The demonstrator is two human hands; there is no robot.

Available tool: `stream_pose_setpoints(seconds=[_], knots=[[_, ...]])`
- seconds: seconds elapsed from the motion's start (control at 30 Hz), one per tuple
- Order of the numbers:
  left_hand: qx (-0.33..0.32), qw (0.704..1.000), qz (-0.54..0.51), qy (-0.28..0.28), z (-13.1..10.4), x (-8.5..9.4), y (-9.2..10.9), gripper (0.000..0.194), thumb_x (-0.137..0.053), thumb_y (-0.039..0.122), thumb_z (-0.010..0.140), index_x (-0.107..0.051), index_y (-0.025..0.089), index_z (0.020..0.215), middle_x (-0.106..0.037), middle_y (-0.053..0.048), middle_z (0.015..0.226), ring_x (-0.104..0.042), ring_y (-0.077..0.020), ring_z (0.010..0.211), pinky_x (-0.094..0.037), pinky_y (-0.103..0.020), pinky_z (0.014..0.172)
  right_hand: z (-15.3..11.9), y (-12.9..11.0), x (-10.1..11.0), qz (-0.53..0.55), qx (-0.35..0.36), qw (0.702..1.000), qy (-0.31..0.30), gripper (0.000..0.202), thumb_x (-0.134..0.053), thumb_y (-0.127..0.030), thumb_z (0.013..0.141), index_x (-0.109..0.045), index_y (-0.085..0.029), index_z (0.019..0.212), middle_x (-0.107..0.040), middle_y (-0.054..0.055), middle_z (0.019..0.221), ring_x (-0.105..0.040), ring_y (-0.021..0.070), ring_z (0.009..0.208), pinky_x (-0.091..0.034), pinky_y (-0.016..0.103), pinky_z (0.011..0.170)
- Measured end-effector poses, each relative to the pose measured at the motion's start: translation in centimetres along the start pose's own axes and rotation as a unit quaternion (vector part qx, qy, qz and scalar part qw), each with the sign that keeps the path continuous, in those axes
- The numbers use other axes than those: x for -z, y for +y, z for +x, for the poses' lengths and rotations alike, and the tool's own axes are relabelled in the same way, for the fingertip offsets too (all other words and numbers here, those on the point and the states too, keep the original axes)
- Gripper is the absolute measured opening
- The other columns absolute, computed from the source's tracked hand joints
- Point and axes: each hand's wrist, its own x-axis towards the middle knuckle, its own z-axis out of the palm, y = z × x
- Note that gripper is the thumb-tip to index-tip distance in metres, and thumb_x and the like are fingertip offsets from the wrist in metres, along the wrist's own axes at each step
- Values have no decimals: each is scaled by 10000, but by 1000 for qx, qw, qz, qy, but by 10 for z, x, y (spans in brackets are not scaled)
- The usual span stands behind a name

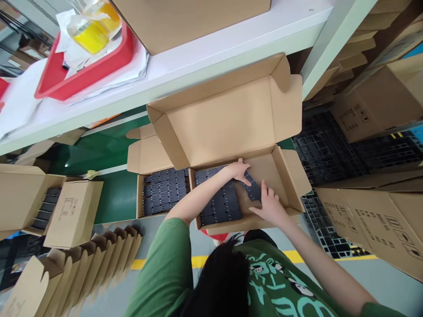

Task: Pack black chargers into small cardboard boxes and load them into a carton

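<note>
Both hands are inside an open cardboard box [218, 229], around a short row of flat black pieces [252, 188]. My left hand [238, 171] grips the far end of this row, thumb on the near side. At the other end my right hand [271, 207] has its thumb and index finger on either side of the row. Packed rows of similar black pieces [220, 204] fill the left part of the box, beside the held row. Bare cardboard shows to the right of it. What the pieces are, I cannot tell.
A second open box [140, 193] with black pieces adjoins on the left. The raised lid [224, 123] leans toward a white shelf [231, 48] bearing a red tray [89, 72]. Folded cartons [95, 255] stand lower left; large cartons [373, 220] stand right.
</note>
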Motion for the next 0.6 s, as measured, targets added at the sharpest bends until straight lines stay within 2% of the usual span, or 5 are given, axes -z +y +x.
stream_pose_setpoints(seconds=[0.13, 0.2, 0.27, 0.37, 0.6], knots=[[-69, 996, 53, -30, -6, 1, -2, 1241, -903, 625, 457, -350, 291, 1517, -164, -182, 1588, -531, -399, 1258, -440, -423, 1067, -1, -29, -14, -40, -47, 997, 54, 971, -643, -525, 862, -158, -51, 1558, -488, 262, 1294, -550, 379, 1072, -519, 431, 807], [-78, 990, 121, -1, -7, -3, -1, 1109, -934, 511, 473, -449, 293, 1446, -214, -176, 1571, -498, -444, 1253, -482, -474, 1002, 0, -36, -17, -46, -57, 995, 71, 886, -606, -527, 883, -235, -46, 1527, -503, 261, 1253, -539, 381, 1060, -531, 410, 738], [-90, 982, 159, 43, -6, -9, 0, 853, -885, 428, 590, -538, 280, 1355, -346, -164, 1490, -491, -446, 1225, -519, -475, 918, 3, -37, -17, -37, -49, 994, 87, 787, -550, -523, 909, -313, -29, 1473, -510, 273, 1222, -523, 385, 1070, -535, 406, 718], [-113, 979, 155, 77, -4, -16, 0, 609, -757, 429, 731, -584, 274, 1295, -462, -152, 1350, -534, -411, 1138, -527, -461, 852, 8, -31, -17, -24, -37, 992, 115, 635, -466, -461, 942, -363, -45, 1411, -530, 274, 1194, -520, 379, 1061, -540, 419, 710], [-100, 979, 150, 92, 1, -14, 2, 708, -737, 487, 737, -524, 343, 1396, -452, -168, 1371, -572, -435, 1105, -521, -482, 823, 20, -16, -7, -57, -31, 987, 150, 504, -360, -496, 982, -444, -104, 1287, -589, 225, 1152, -605, 367, 1015, -523, 418, 725]])
